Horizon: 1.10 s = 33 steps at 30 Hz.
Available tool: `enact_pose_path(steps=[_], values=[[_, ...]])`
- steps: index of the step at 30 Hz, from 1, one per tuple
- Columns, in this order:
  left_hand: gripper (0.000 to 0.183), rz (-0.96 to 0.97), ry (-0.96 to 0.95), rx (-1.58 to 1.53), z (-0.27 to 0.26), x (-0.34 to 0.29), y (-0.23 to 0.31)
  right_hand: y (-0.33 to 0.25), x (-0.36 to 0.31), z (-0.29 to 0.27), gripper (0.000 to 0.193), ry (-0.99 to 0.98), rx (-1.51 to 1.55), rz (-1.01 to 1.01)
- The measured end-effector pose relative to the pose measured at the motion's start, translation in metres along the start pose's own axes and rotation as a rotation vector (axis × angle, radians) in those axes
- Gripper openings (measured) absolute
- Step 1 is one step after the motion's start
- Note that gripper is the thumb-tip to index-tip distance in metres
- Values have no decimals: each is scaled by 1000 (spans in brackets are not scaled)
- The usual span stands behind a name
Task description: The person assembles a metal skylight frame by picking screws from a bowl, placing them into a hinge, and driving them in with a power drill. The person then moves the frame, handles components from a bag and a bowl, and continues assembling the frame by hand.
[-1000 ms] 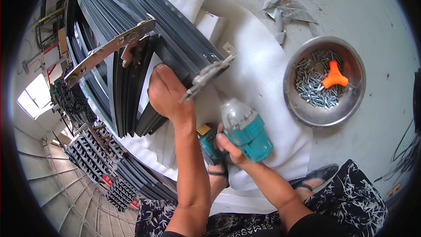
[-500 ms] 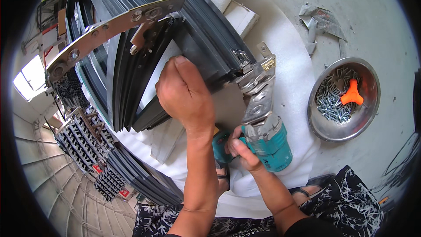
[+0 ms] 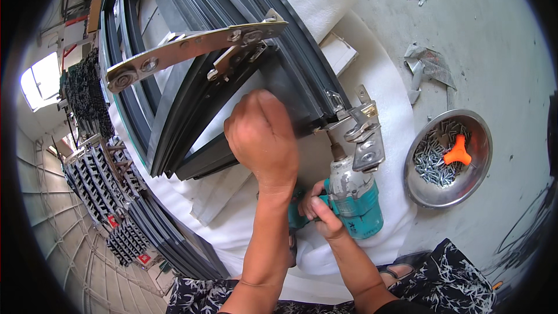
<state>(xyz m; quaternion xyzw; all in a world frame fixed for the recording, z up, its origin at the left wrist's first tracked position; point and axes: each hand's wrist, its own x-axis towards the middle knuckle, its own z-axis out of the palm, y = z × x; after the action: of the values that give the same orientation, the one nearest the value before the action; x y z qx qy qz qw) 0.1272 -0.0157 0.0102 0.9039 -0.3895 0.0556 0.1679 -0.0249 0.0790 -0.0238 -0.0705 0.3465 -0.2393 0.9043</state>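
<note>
My left hand (image 3: 261,136) is closed in a fist over the inner side of a dark grey metal frame (image 3: 314,46); whatever its fingers hold is hidden. Lower right, my right hand (image 3: 325,215) grips the handle of a teal power driver (image 3: 357,203). The driver's nose points up toward the frame's corner, and its tip is hard to make out there. Just right of the nose, a silver hinge bracket (image 3: 369,154) sticks out from that corner. A long metal hinge arm (image 3: 192,49) stands out across the frame's other end.
A steel bowl (image 3: 474,177) on the floor at right holds many screws (image 3: 430,166) and an orange three-lobed piece (image 3: 458,151). White foam sheet (image 3: 383,75) lies under the frame. Crumpled scrap (image 3: 430,67) lies beyond it. Stacked dark profiles (image 3: 104,177) stand at left.
The driver's nose, earlier hidden under the bracket, now shows left of it, pointing at the frame's corner. The left fist keeps its place on the frame. The whole view has shifted slightly.
</note>
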Motion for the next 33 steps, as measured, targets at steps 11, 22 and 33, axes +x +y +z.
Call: enact_pose_path(steps=[11, 22, 33], values=[[23, 5, -9, 33, -1, 0, 3, -1, 4, 0, 18, 2, 51, -19], [30, 155, -3, 57, -7, 1, -8, 7, 10, -8, 31, -95, 167, 4], [42, 1403, -182, 209, -90, 25, 91, -12, -13, -11, 31, -96, 148, -39]])
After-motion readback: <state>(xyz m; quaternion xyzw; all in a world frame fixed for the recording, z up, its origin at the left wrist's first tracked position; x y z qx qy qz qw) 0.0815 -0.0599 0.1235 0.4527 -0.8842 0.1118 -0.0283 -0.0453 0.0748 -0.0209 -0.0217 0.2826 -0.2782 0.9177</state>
